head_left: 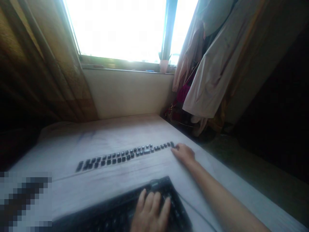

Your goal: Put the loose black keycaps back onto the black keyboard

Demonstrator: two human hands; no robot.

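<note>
A black keyboard (108,201) lies at the near edge of the view, slightly blurred, with some keys showing. My left hand (151,211) rests over its right part, fingers stretched and a little apart, holding nothing. Farther off, loose black keycaps (120,159) are laid out on the pale surface in two long rows slanting up to the right. My right hand (184,153) reaches to the right end of these rows, thumb and fingers pinched at the last keycap (172,144). Part of that keycap is covered by the fingertips.
A cable (198,211) runs from the keyboard toward the lower right. The pale sheet-like surface (116,129) reaches a wall below a bright window (120,29). A pink pot (164,66) stands on the sill. Clothes (210,77) hang at right, a curtain (43,58) at left.
</note>
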